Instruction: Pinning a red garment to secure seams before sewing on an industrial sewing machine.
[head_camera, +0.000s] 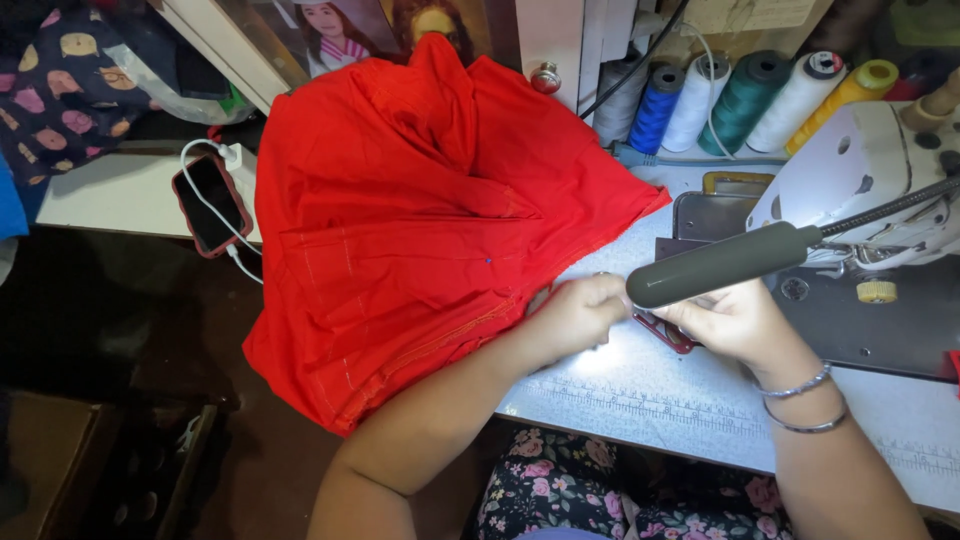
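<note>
Person seated at a sewing desk (700, 400), both hands at centre frame under the grey lamp head (715, 265). Left hand (578, 315) is curled, fingers pressed together on the lower right edge of the red garment (400, 230); looks like a pinch on the hem, though the fingertips are partly hidden. Right hand (735, 322) sits just right of it, grip closed around a small red-edged item (665, 332), too hidden to name. The garment spreads up and left from the hands, its stitched hem running diagonally from lower left toward the left hand, so the left hand is the nearer one and is touching it; the right hand is just beside. The sewing machine (860, 170) is at right, thread cones (740, 95) along the top, and a phone (210, 205) on a charging cable is at left.
</note>
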